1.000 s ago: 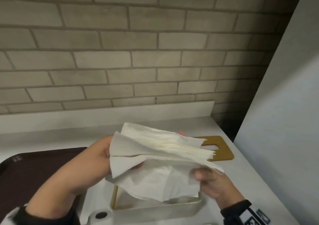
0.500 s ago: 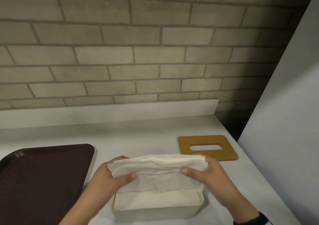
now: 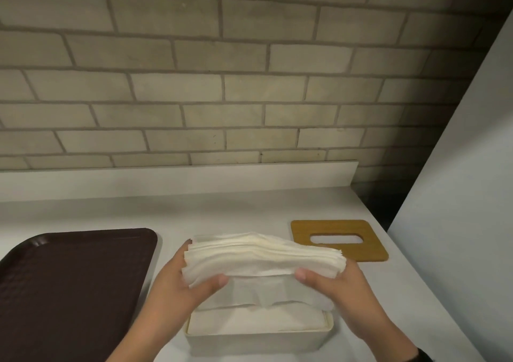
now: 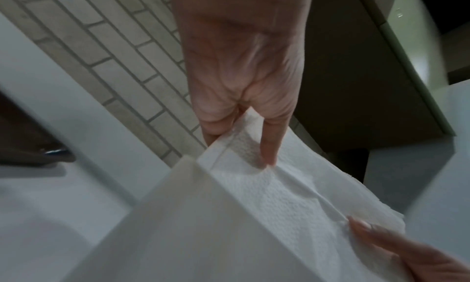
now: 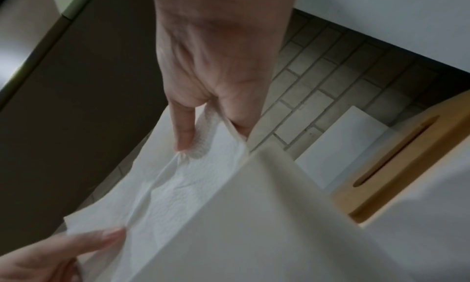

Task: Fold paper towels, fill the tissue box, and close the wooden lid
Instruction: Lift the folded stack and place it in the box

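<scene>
Brick wall behind; pale grey tabletop (image 3: 249, 211). White folded stack of paper towels (image 3: 261, 256) held level directly over open cream rectangular tissue box (image 3: 258, 339) at near edge, likely aligned for lowering in. Left hand (image 3: 180, 286) and right hand (image 3: 341, 286) each pinch one end, thumbs in front, fingers behind. Slotted wooden lid (image 3: 338, 250) lies toward right edge, presumably awaiting closing. Dark brown tray (image 3: 69, 284) left.

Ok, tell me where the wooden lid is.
In the head view the wooden lid lies flat on the counter, right of and behind the tissue box.
</scene>
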### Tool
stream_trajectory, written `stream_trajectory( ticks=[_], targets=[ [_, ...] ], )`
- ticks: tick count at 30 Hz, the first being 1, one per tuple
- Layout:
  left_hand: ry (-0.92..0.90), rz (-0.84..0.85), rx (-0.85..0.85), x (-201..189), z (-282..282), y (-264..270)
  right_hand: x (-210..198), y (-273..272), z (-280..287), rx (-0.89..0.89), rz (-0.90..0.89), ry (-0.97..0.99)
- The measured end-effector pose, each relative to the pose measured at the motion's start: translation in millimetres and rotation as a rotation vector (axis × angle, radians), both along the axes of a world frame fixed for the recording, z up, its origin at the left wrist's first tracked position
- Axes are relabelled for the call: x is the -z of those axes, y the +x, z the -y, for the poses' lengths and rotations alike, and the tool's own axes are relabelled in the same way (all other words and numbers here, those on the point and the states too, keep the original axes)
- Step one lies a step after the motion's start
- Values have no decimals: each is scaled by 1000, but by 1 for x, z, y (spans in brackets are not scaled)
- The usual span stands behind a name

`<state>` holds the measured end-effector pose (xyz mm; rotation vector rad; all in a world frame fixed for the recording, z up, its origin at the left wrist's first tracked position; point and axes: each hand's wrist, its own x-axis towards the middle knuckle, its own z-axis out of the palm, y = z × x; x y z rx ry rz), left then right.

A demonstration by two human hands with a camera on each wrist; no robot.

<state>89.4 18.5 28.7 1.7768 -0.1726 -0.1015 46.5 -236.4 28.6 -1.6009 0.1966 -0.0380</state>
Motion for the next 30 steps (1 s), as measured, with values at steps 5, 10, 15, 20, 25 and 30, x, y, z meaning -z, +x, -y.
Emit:
stream_trajectory(
  ticks=[5,10,15,20,25,30],
  targets=[
    [-53,-64,83,15,0,2,6,-1,2,-85,13,-9],
    [-93,-23,75,15,3,4,5,-2,3,-43,77,14],
    [142,70,97,22,0,-2,11,-6,2,2,-10,-29],
    [148,103,-31,10,1,6,-4,2,-3,89,-47,-89],
    [170,58,-74,-16,1,15,-25,12,-3,63,-90,-29],
    [488,-10,-16,4,9,14,2,17,-7,18,-241,-349]
  ],
)
